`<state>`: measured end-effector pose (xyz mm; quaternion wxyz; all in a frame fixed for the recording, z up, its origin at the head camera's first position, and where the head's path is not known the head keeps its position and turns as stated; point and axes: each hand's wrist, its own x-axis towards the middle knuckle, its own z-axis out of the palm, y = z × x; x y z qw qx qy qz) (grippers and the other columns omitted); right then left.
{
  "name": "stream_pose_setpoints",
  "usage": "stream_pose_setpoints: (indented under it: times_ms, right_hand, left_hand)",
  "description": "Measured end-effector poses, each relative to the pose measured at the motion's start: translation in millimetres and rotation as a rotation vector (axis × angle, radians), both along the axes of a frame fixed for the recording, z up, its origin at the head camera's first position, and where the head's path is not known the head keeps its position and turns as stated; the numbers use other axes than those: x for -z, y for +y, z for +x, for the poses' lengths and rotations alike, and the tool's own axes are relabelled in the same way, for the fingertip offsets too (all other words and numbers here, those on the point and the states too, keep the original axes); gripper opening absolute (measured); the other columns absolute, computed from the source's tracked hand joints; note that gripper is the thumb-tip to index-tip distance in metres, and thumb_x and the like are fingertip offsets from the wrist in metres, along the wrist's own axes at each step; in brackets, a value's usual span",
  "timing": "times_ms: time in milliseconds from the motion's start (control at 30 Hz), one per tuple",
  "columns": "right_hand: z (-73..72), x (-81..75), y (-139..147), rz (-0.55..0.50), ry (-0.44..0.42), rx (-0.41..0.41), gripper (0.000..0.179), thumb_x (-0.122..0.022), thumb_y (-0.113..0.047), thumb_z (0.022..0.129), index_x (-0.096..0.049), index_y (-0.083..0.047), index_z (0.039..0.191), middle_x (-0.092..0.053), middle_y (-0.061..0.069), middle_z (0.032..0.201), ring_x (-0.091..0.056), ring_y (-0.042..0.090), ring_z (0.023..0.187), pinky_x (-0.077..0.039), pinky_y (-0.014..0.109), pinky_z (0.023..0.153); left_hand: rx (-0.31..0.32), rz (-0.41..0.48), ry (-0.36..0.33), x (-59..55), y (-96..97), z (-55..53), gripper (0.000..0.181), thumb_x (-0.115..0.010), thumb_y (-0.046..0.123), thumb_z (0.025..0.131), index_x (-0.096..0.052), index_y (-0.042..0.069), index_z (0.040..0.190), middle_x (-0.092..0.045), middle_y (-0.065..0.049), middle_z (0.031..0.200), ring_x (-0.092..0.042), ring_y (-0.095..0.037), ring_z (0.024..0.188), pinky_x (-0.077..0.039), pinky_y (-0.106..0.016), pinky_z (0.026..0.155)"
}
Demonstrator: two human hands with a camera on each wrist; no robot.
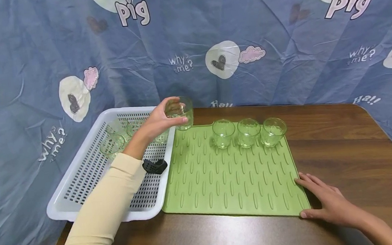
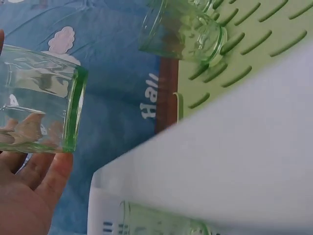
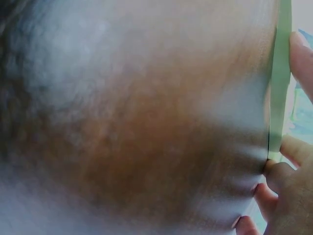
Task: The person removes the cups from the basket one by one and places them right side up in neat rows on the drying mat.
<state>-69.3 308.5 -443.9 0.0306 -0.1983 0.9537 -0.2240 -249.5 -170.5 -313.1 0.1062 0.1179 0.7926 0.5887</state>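
My left hand grips a clear, green-tinted glass in the air, over the basket's right rim and the mat's back left corner. In the left wrist view the held glass shows its thick green base, fingers along its side. Three similar glasses stand in a row at the back of the green ribbed mat: a left one, a middle one and a right one. My right hand rests at the mat's front right edge, fingers spread, thumb and fingertips touching the edge.
A white perforated basket stands left of the mat, with several more glasses inside, one of them behind my left forearm. A black band sits by my left wrist. Blue patterned cloth hangs behind the brown wooden table.
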Motion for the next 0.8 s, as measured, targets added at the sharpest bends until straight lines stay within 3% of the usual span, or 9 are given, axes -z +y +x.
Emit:
stream_pose_setpoints:
  times_ms: [133,300,533,667,800]
  right_hand:
    - [0.5,0.5,-0.1,0.003,0.01,-0.003,0.09,-0.083,-0.047,0.072,-0.045,-0.014,0.147,-0.041,0.019,0.155,-0.003,-0.017,0.142,-0.034,0.064,0.087]
    - [0.2,1.0,-0.1,-0.003,0.025,-0.006,0.09,-0.084,-0.047,0.071,-0.045,-0.014,0.146,-0.041,0.019,0.155,-0.003,-0.017,0.142,-0.034,0.062,0.087]
    - [-0.9,2.3,1.0,0.026,0.021,-0.004,0.091,-0.084,-0.048,0.071,-0.045,-0.014,0.146,-0.041,0.019,0.155,-0.027,0.02,0.149,-0.036,0.064,0.087]
    - [-0.8,1.0,0.2,0.025,0.019,-0.008,0.091,-0.083,-0.048,0.071,-0.045,-0.014,0.146,-0.041,0.019,0.155,-0.028,0.025,0.148,-0.036,0.065,0.088]
    - [-1.2,-0.5,-1.1,0.021,-0.004,-0.012,0.09,-0.083,-0.048,0.072,-0.045,-0.014,0.146,-0.04,0.02,0.156,-0.031,0.036,0.145,-0.034,0.065,0.088]
  left_hand:
    - [-0.015,-0.029,0.001,0.5,9.6,-2.8,0.082,-0.075,0.015,0.085,-0.029,0.009,0.153,-0.047,-0.011,0.151,-0.044,-0.028,0.141,-0.037,-0.045,0.119]
    - [-0.082,-0.034,-0.013,2.1,25.8,-6.2,0.085,-0.078,0.021,0.084,-0.029,0.012,0.153,-0.047,-0.009,0.151,-0.046,-0.027,0.139,-0.039,-0.045,0.117]
    - [-0.208,0.034,-0.095,18.1,53.2,-12.4,0.087,-0.077,0.022,0.085,-0.026,0.013,0.155,-0.045,-0.01,0.153,-0.048,-0.028,0.138,-0.043,-0.044,0.114]
    - [-0.302,0.033,-0.108,26.7,67.6,-12.3,0.092,-0.078,0.025,0.085,-0.02,0.012,0.156,-0.045,-0.009,0.153,-0.051,-0.029,0.135,-0.045,-0.043,0.112]
    - [-0.436,0.031,-0.077,36.0,81.2,-7.5,0.095,-0.079,0.027,0.084,-0.019,0.012,0.156,-0.046,-0.008,0.152,-0.057,-0.03,0.128,-0.048,-0.043,0.109]
